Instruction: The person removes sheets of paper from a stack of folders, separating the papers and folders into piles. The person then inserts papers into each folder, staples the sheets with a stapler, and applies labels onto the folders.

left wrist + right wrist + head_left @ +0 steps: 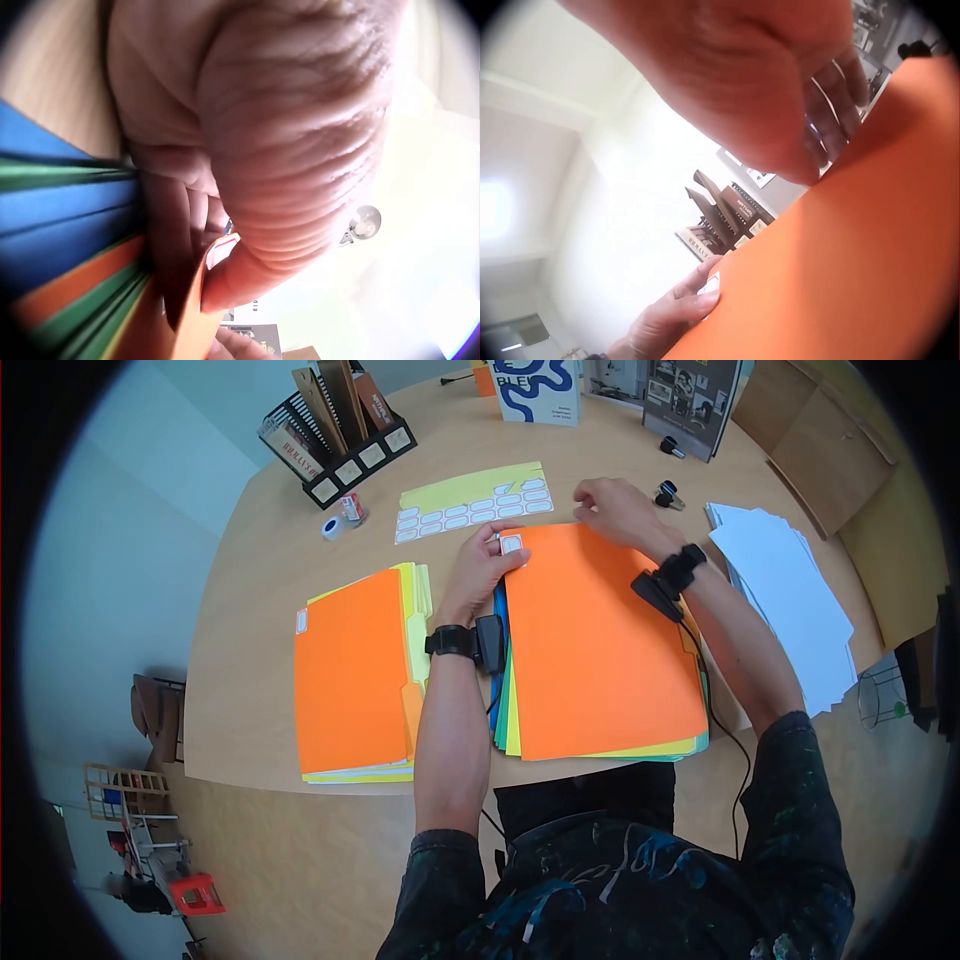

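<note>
An orange folder [600, 650] lies on top of a stack, with blue, green and yellow folder edges [67, 217] showing beneath it. My left hand [475, 575] pinches its upper left corner, the thumb on top beside a white label [512, 544] and the fingers underneath. Over the far edge of that folder hovers my right hand [620, 515], its fingers loosely bent and nothing seen in them. To the left lies a second stack topped by another orange folder [350, 670], which has a small label at its upper left. Beyond the hands is a sheet of labels [475, 515] with a pale yellow-green backing.
White papers [785, 600] spread along the right side. Black binder clips [667, 493] sit near the right hand. A black desk organizer [345, 460] with books stands at the back left, a tape roll [332, 528] near it. Upright books [537, 392] line the far edge.
</note>
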Demonstrator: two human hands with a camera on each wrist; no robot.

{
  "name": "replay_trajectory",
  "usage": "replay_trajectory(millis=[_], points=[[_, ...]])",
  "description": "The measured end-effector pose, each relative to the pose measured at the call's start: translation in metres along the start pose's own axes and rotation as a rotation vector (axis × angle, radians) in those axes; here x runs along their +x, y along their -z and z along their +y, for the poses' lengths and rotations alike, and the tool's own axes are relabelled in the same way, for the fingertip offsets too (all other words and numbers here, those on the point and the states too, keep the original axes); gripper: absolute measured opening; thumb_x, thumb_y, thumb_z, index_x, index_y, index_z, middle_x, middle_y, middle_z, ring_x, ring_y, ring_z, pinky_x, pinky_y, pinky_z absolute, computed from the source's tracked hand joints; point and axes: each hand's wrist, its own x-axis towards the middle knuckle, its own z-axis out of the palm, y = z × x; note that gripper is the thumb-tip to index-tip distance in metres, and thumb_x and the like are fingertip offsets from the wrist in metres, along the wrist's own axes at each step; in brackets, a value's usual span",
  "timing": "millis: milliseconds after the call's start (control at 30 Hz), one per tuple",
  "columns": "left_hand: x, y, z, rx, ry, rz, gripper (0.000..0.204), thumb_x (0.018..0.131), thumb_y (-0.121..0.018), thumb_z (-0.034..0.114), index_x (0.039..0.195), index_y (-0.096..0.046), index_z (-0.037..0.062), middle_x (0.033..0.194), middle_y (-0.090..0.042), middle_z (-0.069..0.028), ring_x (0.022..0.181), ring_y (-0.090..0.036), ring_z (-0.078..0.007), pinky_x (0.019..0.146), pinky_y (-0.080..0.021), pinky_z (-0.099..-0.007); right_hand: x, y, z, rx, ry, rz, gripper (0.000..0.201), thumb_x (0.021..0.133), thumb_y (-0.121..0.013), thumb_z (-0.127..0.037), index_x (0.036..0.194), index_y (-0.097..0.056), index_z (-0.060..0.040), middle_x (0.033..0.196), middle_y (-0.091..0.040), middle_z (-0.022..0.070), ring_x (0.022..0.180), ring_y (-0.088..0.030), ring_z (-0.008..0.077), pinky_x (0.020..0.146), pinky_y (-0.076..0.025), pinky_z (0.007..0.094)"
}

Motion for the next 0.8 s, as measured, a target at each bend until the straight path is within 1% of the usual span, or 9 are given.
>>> replay_trajectory(millis=[133, 367, 533, 567, 633, 667, 700, 767, 800], points=[[0.002, 0.000, -0.002, -0.003, -0.003, -0.014, 0.045, 0.087, -0.073, 0.002, 0.128, -0.053, -0.0005, 0.103, -0.073, -0.0101, 0.093, -0.069, -0.0136, 0.086, -0.055, -0.0276, 0.030, -0.028, -0.019, -0.085, 0.103, -0.117, 0.034, 0.091, -0.060, -0.023, 0.121, -0.070, -0.0098, 0.110, -0.071, 0.0189, 0.103, -0.067, 0.0343, 0.091, -0.052, 0.0447], [0.000, -0.001, 0.001, -0.018, 0.015, -0.029, 0.046, 0.088, -0.072, 0.002, 0.129, -0.054, -0.0010, 0.102, -0.073, -0.0089, 0.091, -0.069, -0.0121, 0.083, -0.054, -0.0254, 0.029, -0.039, -0.020, -0.033, 0.171, -0.160, 0.031, 0.094, -0.058, -0.022, 0.118, -0.072, -0.0102, 0.108, -0.072, 0.0200, 0.101, -0.068, 0.0344, 0.091, -0.052, 0.0442], [0.004, 0.001, -0.004, -0.004, -0.041, 0.000, 0.038, 0.094, -0.068, 0.010, 0.129, -0.055, 0.0002, 0.098, -0.072, -0.0063, 0.087, -0.068, -0.0097, 0.078, -0.054, -0.0245, -0.005, -0.025, -0.046, 0.483, 0.173, 0.019, 0.039, 0.089, -0.067, -0.033, 0.115, -0.071, -0.0030, 0.107, -0.072, 0.0194, 0.102, -0.069, 0.0318, 0.091, -0.052, 0.0406], [0.006, 0.006, -0.007, 0.017, -0.056, 0.006, 0.036, 0.097, -0.065, 0.014, 0.129, -0.056, 0.0005, 0.097, -0.072, -0.0055, 0.086, -0.068, -0.0089, 0.076, -0.054, -0.0238, -0.013, -0.030, -0.050, 0.482, 0.170, 0.017, 0.039, 0.089, -0.067, -0.033, 0.115, -0.071, -0.0030, 0.107, -0.072, 0.0194, 0.102, -0.069, 0.0318, 0.091, -0.052, 0.0406], [0.010, 0.017, -0.012, -0.063, -0.003, 0.019, 0.036, 0.099, -0.064, 0.017, 0.129, -0.056, 0.0006, 0.097, -0.071, -0.0049, 0.084, -0.068, -0.0085, 0.075, -0.054, -0.0230, -0.021, -0.049, -0.052, 0.414, 0.356, 0.156, 0.050, 0.084, -0.074, -0.039, 0.113, -0.069, 0.0017, 0.110, -0.072, 0.0185, 0.102, -0.069, 0.0304, 0.089, -0.053, 0.0379], [0.012, 0.021, -0.014, -0.140, 0.049, 0.030, 0.036, 0.101, -0.062, 0.021, 0.130, -0.055, 0.0007, 0.097, -0.071, -0.0042, 0.083, -0.067, -0.0081, 0.073, -0.054, -0.0223, -0.020, -0.055, -0.051, 0.338, 0.316, 0.160, 0.059, 0.079, -0.078, -0.043, 0.115, -0.067, 0.0032, 0.112, -0.071, 0.0178, 0.101, -0.069, 0.0311, 0.086, -0.054, 0.0378], [0.011, 0.019, -0.012, -0.136, 0.052, 0.028, 0.036, 0.101, -0.062, 0.021, 0.130, -0.055, 0.0007, 0.097, -0.071, -0.0042, 0.083, -0.067, -0.0081, 0.073, -0.054, -0.0223, -0.020, -0.053, -0.053, 0.341, 0.313, 0.162, 0.059, 0.079, -0.078, -0.043, 0.115, -0.067, 0.0032, 0.112, -0.071, 0.0178, 0.101, -0.069, 0.0311, 0.086, -0.054, 0.0378], [0.010, 0.014, -0.009, -0.124, 0.095, 0.063, 0.040, 0.099, -0.065, 0.021, 0.131, -0.055, -0.0001, 0.103, -0.071, -0.0062, 0.087, -0.068, -0.0096, 0.074, -0.055, -0.0215, -0.017, -0.045, -0.055, 0.520, 0.061, 0.016, 0.052, 0.082, -0.076, -0.040, 0.113, -0.070, 0.0008, 0.106, -0.072, 0.0180, 0.099, -0.069, 0.0310, 0.087, -0.053, 0.0402], [0.008, 0.010, -0.007, -0.123, 0.095, 0.060, 0.040, 0.099, -0.065, 0.021, 0.131, -0.055, -0.0001, 0.103, -0.071, -0.0062, 0.087, -0.068, -0.0096, 0.074, -0.055, -0.0215, -0.012, -0.048, -0.051, 0.520, 0.059, 0.019, 0.052, 0.082, -0.076, -0.040, 0.113, -0.070, 0.0008, 0.106, -0.072, 0.0180, 0.099, -0.069, 0.0310, 0.087, -0.053, 0.0402]])
